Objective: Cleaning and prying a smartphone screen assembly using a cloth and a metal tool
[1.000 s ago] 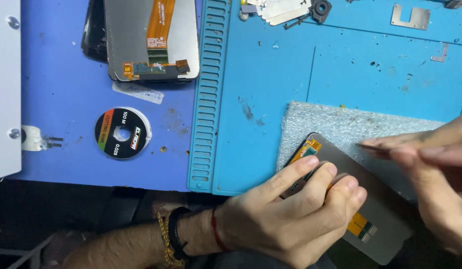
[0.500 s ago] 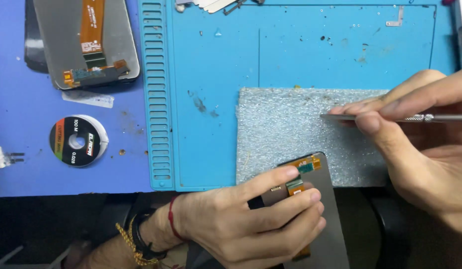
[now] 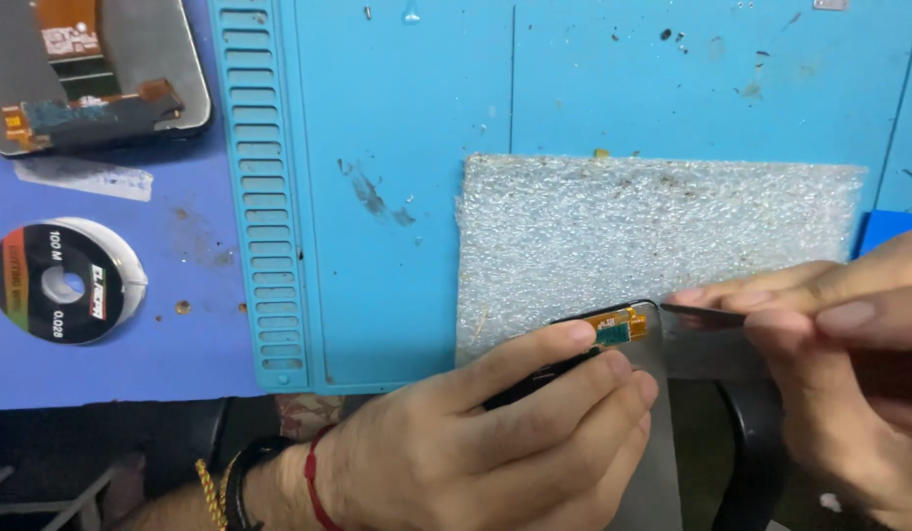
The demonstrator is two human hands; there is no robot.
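I see a round spool point(image 3: 64, 280) on the far left of the bench point(image 3: 131, 364). My left hand point(image 3: 495, 442) is curled around a phone screen point(image 3: 628, 339), holding it at the near edge of the blue mat point(image 3: 397, 128), by the foam pad point(image 3: 652, 236). My right hand point(image 3: 839, 364) pinches a thin metal tool point(image 3: 702, 311), its tip touching the screen's top corner.

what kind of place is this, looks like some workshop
Most likely a phone repair bench. A blue silicone work mat covers the table, a spare phone screen lies face down with its orange flex cable showing, and the left hand holds another screen panel while the right hand works a thin tool.
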